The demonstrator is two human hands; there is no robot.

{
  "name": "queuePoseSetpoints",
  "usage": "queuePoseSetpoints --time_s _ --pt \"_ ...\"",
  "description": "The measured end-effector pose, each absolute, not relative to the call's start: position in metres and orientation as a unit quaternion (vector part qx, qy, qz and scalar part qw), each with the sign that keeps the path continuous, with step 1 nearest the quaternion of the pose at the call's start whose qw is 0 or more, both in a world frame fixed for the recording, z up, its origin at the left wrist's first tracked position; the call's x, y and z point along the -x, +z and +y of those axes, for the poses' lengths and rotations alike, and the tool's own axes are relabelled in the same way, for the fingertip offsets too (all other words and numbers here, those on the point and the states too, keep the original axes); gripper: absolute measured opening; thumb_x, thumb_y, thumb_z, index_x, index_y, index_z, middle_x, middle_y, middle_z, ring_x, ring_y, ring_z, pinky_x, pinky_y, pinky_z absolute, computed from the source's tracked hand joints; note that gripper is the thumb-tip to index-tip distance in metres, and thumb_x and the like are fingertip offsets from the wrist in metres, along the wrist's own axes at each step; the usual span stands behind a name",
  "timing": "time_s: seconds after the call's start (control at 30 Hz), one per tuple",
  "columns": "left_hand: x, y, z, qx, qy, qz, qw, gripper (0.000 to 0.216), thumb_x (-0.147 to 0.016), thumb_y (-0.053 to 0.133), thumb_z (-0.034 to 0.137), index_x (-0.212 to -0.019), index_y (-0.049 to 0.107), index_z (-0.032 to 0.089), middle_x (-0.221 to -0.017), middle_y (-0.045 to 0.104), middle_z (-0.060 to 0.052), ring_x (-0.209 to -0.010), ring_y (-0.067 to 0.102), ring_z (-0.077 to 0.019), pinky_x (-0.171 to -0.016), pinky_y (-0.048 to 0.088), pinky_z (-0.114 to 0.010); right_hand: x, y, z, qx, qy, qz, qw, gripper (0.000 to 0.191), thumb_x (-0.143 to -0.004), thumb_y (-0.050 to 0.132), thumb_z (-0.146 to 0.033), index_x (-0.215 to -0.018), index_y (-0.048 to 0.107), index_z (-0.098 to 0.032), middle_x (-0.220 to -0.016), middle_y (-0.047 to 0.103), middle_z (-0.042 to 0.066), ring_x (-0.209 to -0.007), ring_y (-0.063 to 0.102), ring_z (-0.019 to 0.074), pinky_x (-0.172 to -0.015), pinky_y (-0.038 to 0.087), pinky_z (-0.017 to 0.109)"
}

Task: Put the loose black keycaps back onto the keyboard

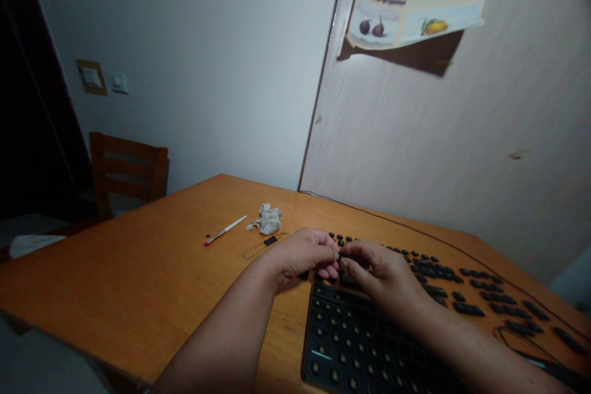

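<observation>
Gripping a small dark piece [340,256] between thumb and fingertips of both the left hand [310,255] and the right hand [383,268], meeting over the table [175,265]. Holding it just beyond the far-left corner of the black keyboard base [344,332], apparently running lengthwise off to the right beneath the right forearm. Hovering with the right hand nearer the base's middle and the loose keycaps [434,269] lying beyond and rightward. Not showing the piece's own long axis, too small to tell.
</observation>
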State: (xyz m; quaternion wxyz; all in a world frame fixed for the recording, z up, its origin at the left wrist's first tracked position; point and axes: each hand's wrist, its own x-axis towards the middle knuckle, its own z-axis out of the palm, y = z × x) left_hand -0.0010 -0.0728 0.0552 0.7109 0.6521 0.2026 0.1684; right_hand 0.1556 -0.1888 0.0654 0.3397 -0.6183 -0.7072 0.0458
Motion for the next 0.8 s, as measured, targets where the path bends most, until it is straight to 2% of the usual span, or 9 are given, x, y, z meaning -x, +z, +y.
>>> queuePoseSetpoints --time_s 0.17,0.53,0.8 --pt "0.001 0.054 -0.072 -0.634 0.161 0.198 0.73 0.014 -0.074 0.063 0.015 -0.087 0.062 0.012 -0.076 0.069 -0.005 -0.062 0.063 -0.0087 -0.06 0.048 -0.019 -0.158 0.06 -0.19 0.62 0.063 -0.691 0.366 0.014 -0.089 0.055 -0.022 -0.092 0.068 -0.023 -0.088 0.07 0.0 -0.082 0.064 0.0157 -0.075 0.048 0.028" --pt "0.003 0.057 -0.073 -0.626 0.147 0.205 0.738 0.01 -0.075 0.061 0.013 -0.085 0.062 0.013 -0.073 0.069 -0.005 -0.061 0.063 -0.0081 -0.058 0.047 -0.017 -0.156 0.056 -0.189 0.63 0.087 -0.664 0.394 0.007 -0.086 0.056 -0.025 -0.092 0.058 -0.021 -0.076 0.063 0.0 -0.068 0.058 0.0141 -0.062 0.046 0.025" --pt "0.002 0.05 -0.07 -0.64 0.132 0.183 0.734 0.017 -0.076 0.068 0.028 -0.081 0.063 0.012 -0.071 0.067 -0.005 -0.06 0.061 -0.0077 -0.059 0.047 -0.018 -0.156 0.054 -0.187 0.622 0.152 -0.65 0.41 0.011 -0.086 0.058 -0.028 -0.092 0.061 -0.02 -0.076 0.065 0.0 -0.068 0.059 0.0137 -0.064 0.047 0.026"
